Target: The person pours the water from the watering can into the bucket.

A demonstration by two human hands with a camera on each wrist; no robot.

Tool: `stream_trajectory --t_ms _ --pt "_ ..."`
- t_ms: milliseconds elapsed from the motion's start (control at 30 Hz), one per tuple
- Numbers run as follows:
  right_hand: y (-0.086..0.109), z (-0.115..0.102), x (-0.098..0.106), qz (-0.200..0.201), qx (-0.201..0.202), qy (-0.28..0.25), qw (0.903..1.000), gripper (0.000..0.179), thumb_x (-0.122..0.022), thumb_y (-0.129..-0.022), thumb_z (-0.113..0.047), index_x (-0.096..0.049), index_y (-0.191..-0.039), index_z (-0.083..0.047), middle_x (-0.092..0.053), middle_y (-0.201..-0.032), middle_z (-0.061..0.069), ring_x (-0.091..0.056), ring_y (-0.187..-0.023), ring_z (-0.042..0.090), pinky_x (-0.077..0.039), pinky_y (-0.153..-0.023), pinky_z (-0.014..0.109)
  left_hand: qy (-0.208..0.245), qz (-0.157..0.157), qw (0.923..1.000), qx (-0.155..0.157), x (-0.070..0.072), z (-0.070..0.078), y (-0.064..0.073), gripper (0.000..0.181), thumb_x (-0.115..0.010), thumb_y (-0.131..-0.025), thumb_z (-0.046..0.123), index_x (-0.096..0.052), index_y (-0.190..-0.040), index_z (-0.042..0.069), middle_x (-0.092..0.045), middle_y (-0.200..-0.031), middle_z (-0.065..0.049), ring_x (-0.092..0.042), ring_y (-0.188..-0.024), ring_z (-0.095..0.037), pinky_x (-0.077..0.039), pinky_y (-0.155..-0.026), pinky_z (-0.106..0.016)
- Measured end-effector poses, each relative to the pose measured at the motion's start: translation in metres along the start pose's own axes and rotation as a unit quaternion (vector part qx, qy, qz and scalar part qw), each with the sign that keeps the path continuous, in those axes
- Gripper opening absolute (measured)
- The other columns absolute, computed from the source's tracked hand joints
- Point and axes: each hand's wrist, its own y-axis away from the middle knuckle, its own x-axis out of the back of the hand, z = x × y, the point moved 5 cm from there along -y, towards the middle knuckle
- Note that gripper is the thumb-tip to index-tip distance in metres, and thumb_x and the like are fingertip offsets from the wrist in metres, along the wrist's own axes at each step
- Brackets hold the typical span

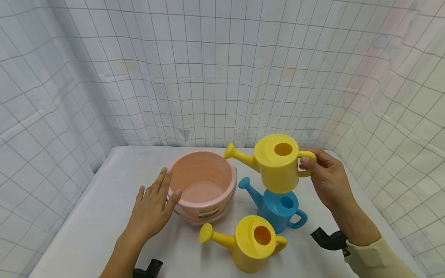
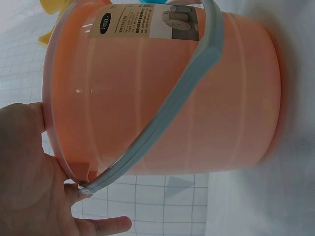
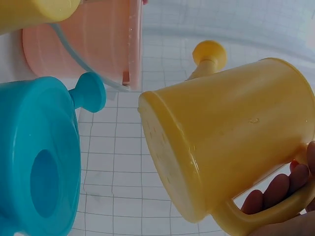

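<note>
My right hand [image 1: 328, 181] grips a yellow watering can [image 1: 278, 172] by its handle, thumb on top. The can is lifted, its base showing in the right wrist view, and its spout points left over the bucket's right rim in the head view. A blue watering can [image 1: 276, 212] stands partly behind it in that view. Closer to me stands a second yellow watering can [image 1: 248, 249], spout to the left. My left hand [image 1: 153, 210], fingers extended, touches the left rim of a pink bucket [image 2: 162, 98], near one end of its grey handle [image 2: 162, 113].
All of this is on a white-covered table [image 1: 135, 162]. A white grid-patterned curtain [image 1: 215, 85] surrounds it at the back and sides. A label [image 2: 142, 20] is stuck on the bucket's outer wall. Black wrist mounts [image 1: 330, 239] are on both forearms.
</note>
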Motion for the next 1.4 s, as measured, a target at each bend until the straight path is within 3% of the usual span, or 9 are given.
stream_trajectory --t_ms 633,1100,1400 --pt "-0.005 -0.013 -0.009 -0.037 0.007 0.053 0.9979 0.024 -0.058 -0.093 -0.012 -0.062 -0.113 0.002 -0.063 -0.104 -0.001 -0.049 -0.095 0.018 -0.048 -0.082 0.02 0.001 -0.002 1.0 0.002 -0.002 -0.003 -0.002 0.067 -0.028 -0.099 0.055 -0.007 -0.154 0.023 -0.007 -0.161 -0.002 -0.03 -0.138 -0.042 -0.007 -0.111 -0.067" --pt "-0.007 -0.017 -0.014 -0.045 -0.003 0.115 0.9923 0.03 -0.06 -0.093 -0.018 -0.062 -0.117 -0.001 -0.066 -0.109 -0.001 -0.051 -0.101 0.019 -0.049 -0.083 0.021 0.001 -0.006 1.0 0.002 -0.001 -0.002 -0.001 0.067 -0.028 -0.099 0.055 -0.006 -0.154 0.023 -0.007 -0.161 -0.002 -0.03 -0.137 -0.043 -0.007 -0.111 -0.067" --pt "-0.009 -0.022 -0.018 -0.062 0.001 0.123 0.9905 0.029 -0.06 -0.093 -0.017 -0.063 -0.117 -0.001 -0.066 -0.108 -0.002 -0.053 -0.101 0.018 -0.05 -0.085 0.019 0.002 -0.008 1.0 0.003 0.0 -0.001 0.0 0.067 -0.027 -0.099 0.055 -0.005 -0.154 0.024 -0.007 -0.161 -0.003 -0.029 -0.138 -0.042 -0.007 -0.111 -0.067"
